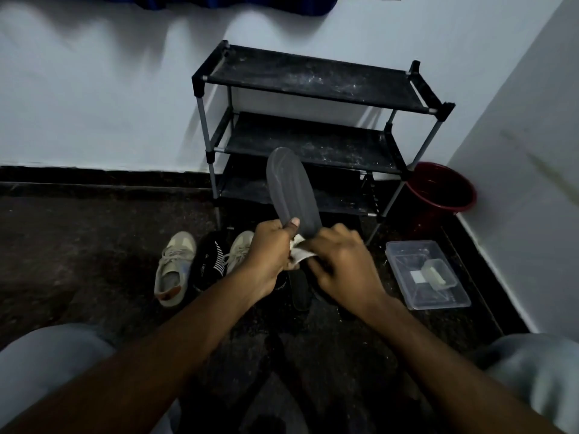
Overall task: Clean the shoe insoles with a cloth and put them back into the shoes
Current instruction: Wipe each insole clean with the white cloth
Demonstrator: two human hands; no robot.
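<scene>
A dark grey insole (293,191) stands upright in front of me, its toe end pointing up. My left hand (269,245) grips its lower end, thumb pressed on the face. My right hand (341,264) holds a small white cloth (301,252) against the insole's heel. On the floor to the left lie a beige sneaker (174,269) and a second beige sneaker (241,249), with a black shoe (208,261) between them. Another dark insole (300,289) lies on the floor below my hands, partly hidden.
A black three-tier shoe rack (313,133) stands against the white wall. A red bucket (438,192) sits in the right corner. A clear plastic box (407,258) holding a small container rests on the dark floor at right. My knees fill both lower corners.
</scene>
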